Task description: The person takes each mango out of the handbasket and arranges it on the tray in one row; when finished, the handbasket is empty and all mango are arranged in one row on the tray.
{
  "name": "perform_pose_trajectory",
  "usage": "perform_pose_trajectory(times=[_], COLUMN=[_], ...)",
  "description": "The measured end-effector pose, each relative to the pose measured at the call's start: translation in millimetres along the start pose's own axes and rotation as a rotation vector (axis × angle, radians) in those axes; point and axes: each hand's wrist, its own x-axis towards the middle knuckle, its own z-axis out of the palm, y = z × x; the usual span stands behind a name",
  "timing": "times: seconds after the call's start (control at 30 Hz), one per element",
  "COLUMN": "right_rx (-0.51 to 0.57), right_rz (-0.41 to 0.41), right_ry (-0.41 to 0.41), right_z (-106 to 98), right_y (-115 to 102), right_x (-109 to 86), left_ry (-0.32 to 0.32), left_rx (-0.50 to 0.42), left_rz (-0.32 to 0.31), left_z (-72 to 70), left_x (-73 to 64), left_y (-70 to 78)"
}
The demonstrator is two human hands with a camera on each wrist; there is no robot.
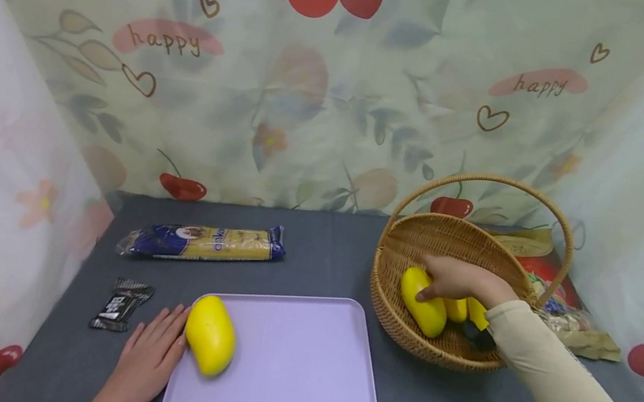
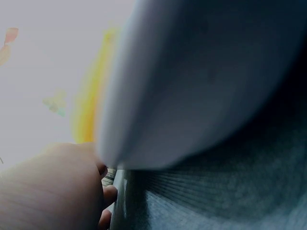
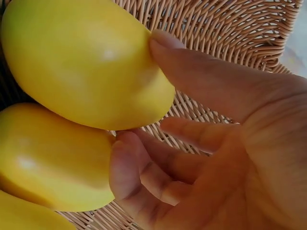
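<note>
My right hand (image 1: 462,280) reaches into a wicker basket (image 1: 435,234) with a hooped handle, at the right. It grips the end of a yellow mango (image 3: 88,60), thumb on one side and curled fingers on the other. A second mango (image 3: 50,160) lies right beside those fingers, with part of another yellow fruit (image 3: 29,215) below it. On the left, my left hand (image 1: 148,356) lies with fingers extended along the edge of a lilac tray (image 1: 291,375). Another mango (image 1: 211,336) rests on the tray, close to that hand's fingertips.
A pack of pasta (image 1: 208,242) lies behind the tray. Left of the tray is a small black wrapped packet (image 1: 120,305). A red and brown bag (image 1: 574,319) lies behind the basket, and a dark object (image 1: 478,338) sits inside it. Printed curtains (image 1: 346,115) surround the table.
</note>
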Motion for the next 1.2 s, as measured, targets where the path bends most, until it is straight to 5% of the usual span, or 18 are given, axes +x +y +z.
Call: perform_pose_trajectory(times=[0.77,1.2], right_rx=[-0.033,0.002], right_rz=[-0.011,-0.115], right_ry=[0.046,0.162], right_z=[6,0], right_y=[-2,-8], right_x=[-2.5,-15.8], left_ry=[0.027,0.023], left_rx=[-0.002,-0.013], left_rz=[0.022,0.004], left_z=[0.6,1.4], left_x=[0.0,1.0], left_y=[-1.1,-0.7])
